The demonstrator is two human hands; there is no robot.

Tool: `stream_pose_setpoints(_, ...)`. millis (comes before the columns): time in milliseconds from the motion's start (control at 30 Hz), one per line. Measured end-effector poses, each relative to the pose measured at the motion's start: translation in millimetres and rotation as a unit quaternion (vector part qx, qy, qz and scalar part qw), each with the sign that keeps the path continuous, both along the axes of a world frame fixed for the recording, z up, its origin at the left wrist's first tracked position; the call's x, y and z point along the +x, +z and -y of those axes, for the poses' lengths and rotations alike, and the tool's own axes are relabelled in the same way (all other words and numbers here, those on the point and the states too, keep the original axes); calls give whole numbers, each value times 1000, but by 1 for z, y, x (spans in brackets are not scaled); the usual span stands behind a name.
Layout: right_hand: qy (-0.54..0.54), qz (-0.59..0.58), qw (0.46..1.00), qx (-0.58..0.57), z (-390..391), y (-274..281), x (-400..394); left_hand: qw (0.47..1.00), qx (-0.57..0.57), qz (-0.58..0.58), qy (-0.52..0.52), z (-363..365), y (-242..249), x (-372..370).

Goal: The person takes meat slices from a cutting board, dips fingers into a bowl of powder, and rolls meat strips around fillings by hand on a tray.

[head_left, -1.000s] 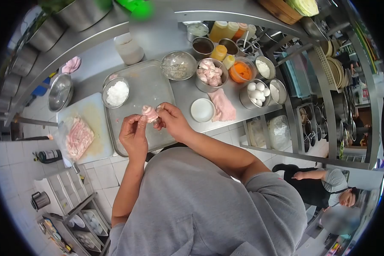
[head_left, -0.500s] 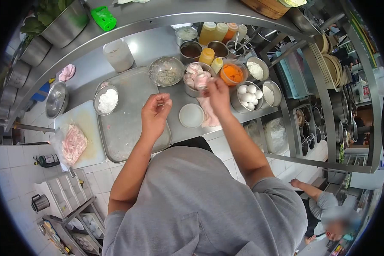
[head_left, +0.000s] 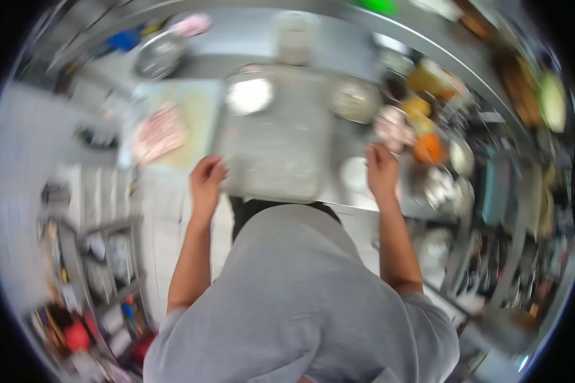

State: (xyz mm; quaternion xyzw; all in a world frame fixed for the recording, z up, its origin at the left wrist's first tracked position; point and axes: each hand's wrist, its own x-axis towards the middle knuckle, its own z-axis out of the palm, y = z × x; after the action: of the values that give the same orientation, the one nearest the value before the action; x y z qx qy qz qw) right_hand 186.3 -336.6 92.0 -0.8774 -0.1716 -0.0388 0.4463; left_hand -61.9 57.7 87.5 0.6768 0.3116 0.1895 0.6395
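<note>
My left hand [head_left: 207, 177], fingers curled in, hovers off the lower left edge of the grey metal tray [head_left: 275, 159]; nothing shows in it. My right hand [head_left: 382, 167] also has its fingers curled, just below the bowl of pale pink pieces [head_left: 393, 127]. Blur hides whether those fingers hold anything. Beside the right hand lies a white round dish [head_left: 355, 175]. A bowl of white powder [head_left: 250, 96] stands on the tray's upper left. At the tray's upper right is a metal bowl [head_left: 355, 99] with greyish contents.
On the left, a slab of pink raw meat [head_left: 161, 134] rests on a cutting board [head_left: 204, 121]. A metal bowl [head_left: 161, 56] sits behind it. To the right are an orange-filled tub [head_left: 430, 149], white eggs [head_left: 439, 187] and sauce bottles [head_left: 426, 76]. A shelf [head_left: 428, 38] runs overhead.
My view has swung left, so the counter appears further right and blurred. My right hand has drawn back from the bowl of pink pieces. My left hand has moved left past the tray.
</note>
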Motion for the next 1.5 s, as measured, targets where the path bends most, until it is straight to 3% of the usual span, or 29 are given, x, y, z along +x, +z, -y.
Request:
stream_pose_setpoints(100,71,-25,997,28,-97,-10,-34,1000,12,13,23,-62,-9,-30)
stream_pose_setpoints(200,166,-178,968,64,-199,-15,-70,996,45,7,75,-128,-1,-58)
stream_pose_setpoints(267,281,-153,945,65,-271,-5,-87,994,59,1,88,-169,-8,-67)
stream_pose_setpoints(333,361,-133,923,-19,-343,14,-100,979,153,-39,129,-209,-7,-79)
stream_pose_setpoints(400,411,-121,903,-22,-414,-1,-105,972,185,-77,126,-245,4,-81)
stream_pose_setpoints(500,412,-109,903,-55,-508,-18,-106,959,238,-113,109,-295,-1,-68)
stream_pose_setpoints(567,400,-104,908,-74,-557,-22,-103,931,336,-116,88,-322,-6,-51)
stream_pose_setpoints(633,364,-67,923,-103,-593,-23,-103,928,340,-130,80,-333,-7,-38)
stream_pose_setpoints(700,385,-13,916,-115,-617,-18,-103,923,316,-214,53,-341,-8,-26)
stream_pose_setpoints(733,408,41,904,-121,-627,-14,-101,925,312,-210,54,-344,-10,-24)
stream_pose_setpoints(1033,498,71,834,-227,-655,-11,-87,935,304,-181,30,-352,-25,-31)
stream_pose_setpoints(1233,523,81,822,-209,-654,-5,-81,938,293,-185,14,-353,-15,-28)
stream_pose_setpoints(1300,522,69,827,-197,-653,-2,-78,938,329,-109,7,-355,-15,-27)
stream_pose_setpoints(1433,501,91,836,-202,-648,-11,-82,921,370,-125,-20,-358,-19,-22)
stream_pose_setpoints(1500,514,89,830,-197,-646,-13,-79,936,325,-136,-19,-355,-15,-22)
